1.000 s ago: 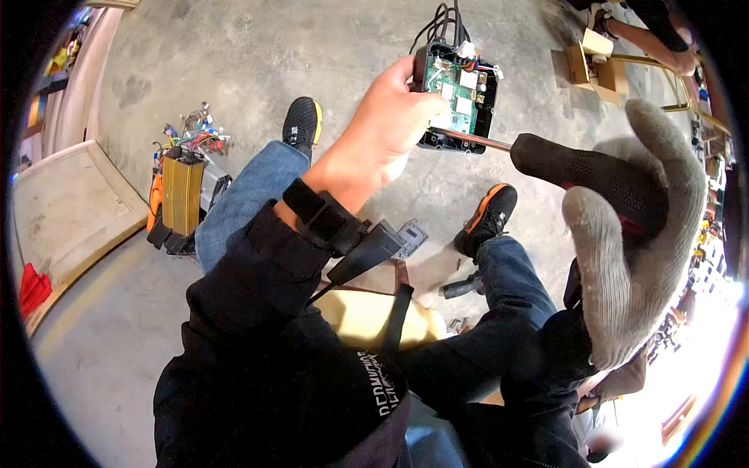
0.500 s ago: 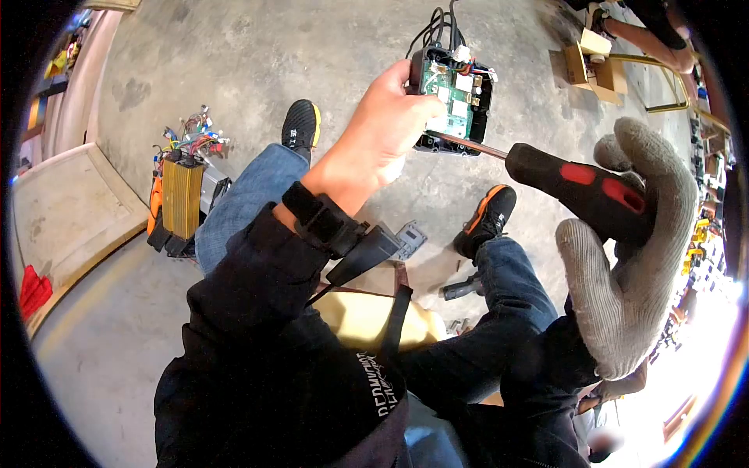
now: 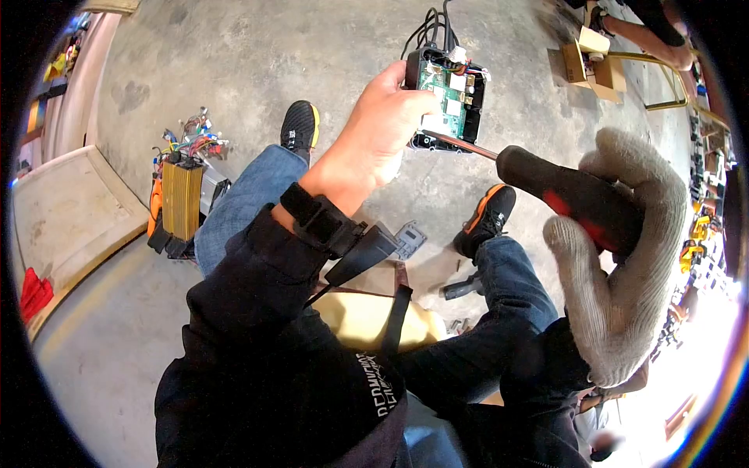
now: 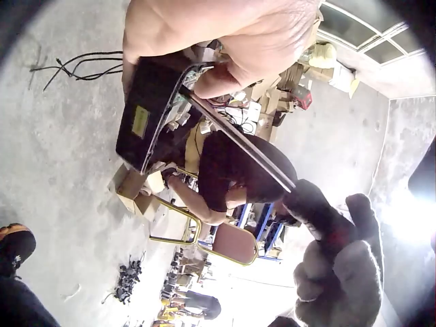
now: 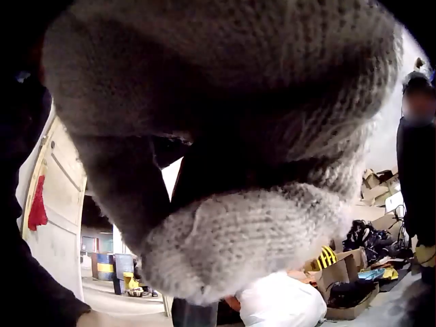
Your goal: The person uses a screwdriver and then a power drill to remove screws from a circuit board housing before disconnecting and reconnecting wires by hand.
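Note:
My bare left hand point(image 3: 378, 132) grips a black plastic housing point(image 3: 474, 117), its thumb over the green circuit board point(image 3: 452, 97) inside. Black cables and small coloured wires come from the far end of the housing. In a grey knitted glove, my right hand point(image 3: 636, 300) holds a screwdriver point(image 3: 538, 175) by its black and red handle. The metal shaft point(image 4: 245, 146) reaches to the housing's near edge, close to my left thumb; the tip is hidden there. The glove point(image 5: 238, 238) fills most of the right wrist view and covers much of the handle.
On the concrete floor at left stands a gold metal box point(image 3: 181, 199) with loose wires. A pale board point(image 3: 70, 218) carries a red cloth point(image 3: 33, 292). Grey plastic parts point(image 3: 409, 238) lie between my shoes. An open cardboard box point(image 3: 597, 70) and another person point(image 3: 659, 39) are at far right.
The screwdriver handle has turned in my gloved hand, its red patches shifting round. Both the housing and the screwdriver have drifted slightly left in the head view.

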Demonstrator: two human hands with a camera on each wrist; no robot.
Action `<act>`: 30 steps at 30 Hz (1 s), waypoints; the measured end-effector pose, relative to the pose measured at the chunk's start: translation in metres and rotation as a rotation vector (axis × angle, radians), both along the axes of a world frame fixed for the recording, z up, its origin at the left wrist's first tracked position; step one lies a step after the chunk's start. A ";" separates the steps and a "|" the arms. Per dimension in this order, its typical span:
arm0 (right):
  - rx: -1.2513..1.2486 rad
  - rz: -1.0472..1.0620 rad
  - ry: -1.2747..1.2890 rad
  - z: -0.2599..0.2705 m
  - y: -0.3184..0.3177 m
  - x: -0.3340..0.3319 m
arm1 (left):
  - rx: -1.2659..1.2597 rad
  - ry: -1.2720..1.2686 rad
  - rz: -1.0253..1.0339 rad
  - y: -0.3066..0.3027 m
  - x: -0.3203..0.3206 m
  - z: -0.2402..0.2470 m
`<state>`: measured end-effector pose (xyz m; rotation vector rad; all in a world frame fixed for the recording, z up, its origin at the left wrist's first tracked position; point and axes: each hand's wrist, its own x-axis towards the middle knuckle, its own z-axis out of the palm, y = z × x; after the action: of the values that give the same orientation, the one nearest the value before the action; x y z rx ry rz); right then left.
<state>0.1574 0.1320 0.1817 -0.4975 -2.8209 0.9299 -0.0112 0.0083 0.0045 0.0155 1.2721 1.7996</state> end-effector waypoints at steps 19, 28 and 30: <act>-0.084 -0.133 -0.077 0.002 0.002 -0.005 | 0.023 0.023 -0.005 -0.001 0.000 0.002; -0.068 -0.211 -0.088 0.003 -0.008 -0.009 | 0.017 0.012 -0.003 -0.001 0.000 0.001; -0.027 -0.249 -0.043 -0.007 -0.003 -0.006 | 0.013 0.021 -0.008 -0.001 0.000 0.001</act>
<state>0.1513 0.1287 0.1747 -0.8586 -2.7032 0.9171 -0.0113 0.0069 0.0056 0.0473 1.2734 1.8058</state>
